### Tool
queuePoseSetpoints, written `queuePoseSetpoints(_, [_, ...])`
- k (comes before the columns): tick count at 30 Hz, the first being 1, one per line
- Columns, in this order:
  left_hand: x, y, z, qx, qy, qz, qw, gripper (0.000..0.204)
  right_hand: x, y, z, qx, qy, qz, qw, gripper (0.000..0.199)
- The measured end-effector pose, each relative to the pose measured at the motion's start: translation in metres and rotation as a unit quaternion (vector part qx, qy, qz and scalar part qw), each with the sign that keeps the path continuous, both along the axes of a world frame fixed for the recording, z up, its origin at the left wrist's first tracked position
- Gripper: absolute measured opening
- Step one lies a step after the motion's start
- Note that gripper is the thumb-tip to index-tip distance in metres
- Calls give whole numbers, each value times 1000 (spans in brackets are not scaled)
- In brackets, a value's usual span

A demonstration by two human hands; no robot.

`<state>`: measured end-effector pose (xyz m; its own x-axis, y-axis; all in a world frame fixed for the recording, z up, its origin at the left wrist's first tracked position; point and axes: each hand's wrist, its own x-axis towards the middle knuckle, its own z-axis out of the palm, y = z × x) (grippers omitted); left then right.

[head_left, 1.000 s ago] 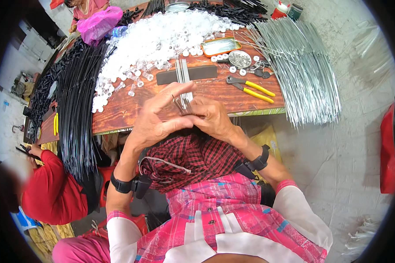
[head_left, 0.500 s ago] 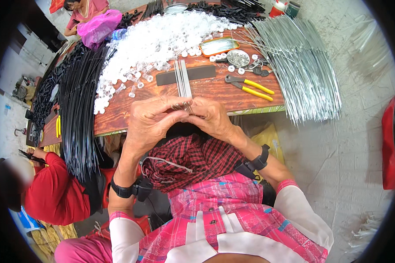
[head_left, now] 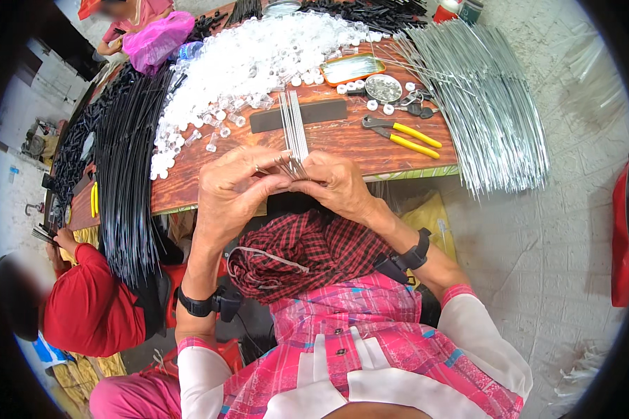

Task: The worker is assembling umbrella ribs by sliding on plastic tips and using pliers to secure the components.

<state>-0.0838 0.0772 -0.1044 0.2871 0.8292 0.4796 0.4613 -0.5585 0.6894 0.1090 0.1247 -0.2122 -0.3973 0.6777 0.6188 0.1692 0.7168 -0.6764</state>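
While both hands stay at the table's (head_left: 189, 188) near edge, my left hand (head_left: 234, 188) and right hand (head_left: 339, 185) now pinch a small bundle of thin metal rods (head_left: 295, 136), fingertips closed together, work continuing.

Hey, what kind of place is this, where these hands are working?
Probably a small assembly workshop for handwork. A wooden table holds a heap of small white plastic caps, bundles of thin silver wire rods and long black rods, plus yellow-handled pliers.
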Motion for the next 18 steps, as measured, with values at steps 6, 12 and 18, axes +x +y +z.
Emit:
queuePoseSetpoints(6, [2, 1, 1, 5, 20, 23, 1000, 27, 0, 2, -3, 12, -6, -7, 1000, 16])
queuePoseSetpoints(12, [1, 0, -1, 28, 47, 38, 998, 23, -3, -1, -3, -6, 10, -11, 1000, 15])
queuePoseSetpoints(18, [-1, -1, -4, 24, 62, 51, 996, 19, -6, -1, -6, -20, 31, -24, 999, 15])
